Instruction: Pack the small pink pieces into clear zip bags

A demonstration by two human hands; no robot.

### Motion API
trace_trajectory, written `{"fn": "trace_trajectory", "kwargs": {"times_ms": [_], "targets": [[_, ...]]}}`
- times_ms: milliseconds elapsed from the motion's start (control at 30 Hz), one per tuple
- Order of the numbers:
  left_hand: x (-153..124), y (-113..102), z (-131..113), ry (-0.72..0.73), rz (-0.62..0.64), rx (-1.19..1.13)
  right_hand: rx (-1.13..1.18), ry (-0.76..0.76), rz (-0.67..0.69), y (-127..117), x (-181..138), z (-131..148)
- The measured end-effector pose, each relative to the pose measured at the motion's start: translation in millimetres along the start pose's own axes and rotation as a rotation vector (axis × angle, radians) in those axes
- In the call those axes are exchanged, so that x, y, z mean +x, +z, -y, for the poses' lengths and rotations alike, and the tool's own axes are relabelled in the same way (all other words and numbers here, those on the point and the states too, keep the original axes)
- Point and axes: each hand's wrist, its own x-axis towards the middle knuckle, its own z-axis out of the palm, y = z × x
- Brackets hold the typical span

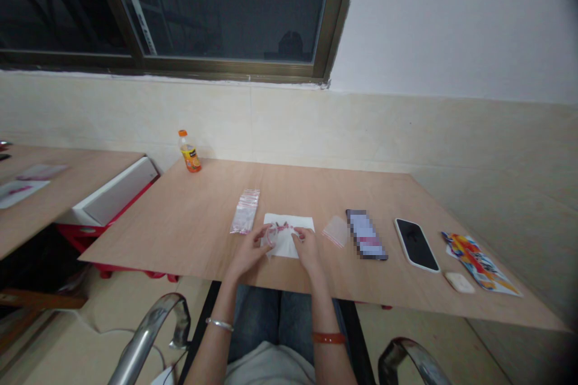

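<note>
A white sheet of paper point(285, 248) lies on the table in front of me, and small pinkish-red pieces point(283, 227) are spread across its upper part. My left hand point(251, 251) is at the sheet's left edge, its thumb and fingers closed on a small clear plastic bag point(271, 237) with a pinkish edge. Over the right side of the paper, my right hand point(307, 248) has its fingers curled together beside the pinkish-red pieces. Whatever lies between those fingertips is too small to make out.
Left of the paper lies a stack of clear zip bags point(245, 212); right of it are another clear bag point(336, 231), a blurred-screen phone point(366, 234), a white-framed phone point(416, 245), a white case point(459, 283) and a colourful packet point(481, 261). An orange drink bottle point(190, 153) stands at the back left.
</note>
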Motion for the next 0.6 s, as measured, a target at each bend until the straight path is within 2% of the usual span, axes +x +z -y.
{"fn": "trace_trajectory", "kwargs": {"times_ms": [100, 267, 433, 600], "targets": [[0, 1, 1, -0.014, -0.010, 0.006, -0.190, 0.034, -0.021, 8, 4, -4], [-1, 2, 0, -0.022, -0.033, 0.009, -0.445, 0.019, -0.049, 16, 13, 5], [-2, 1, -1, -0.015, -0.028, -0.010, -0.423, 0.059, -0.035, 18, 12, 9], [-1, -1, 3, -0.010, -0.031, 0.017, -0.307, 0.006, -0.034, 17, 2, 4]]}}
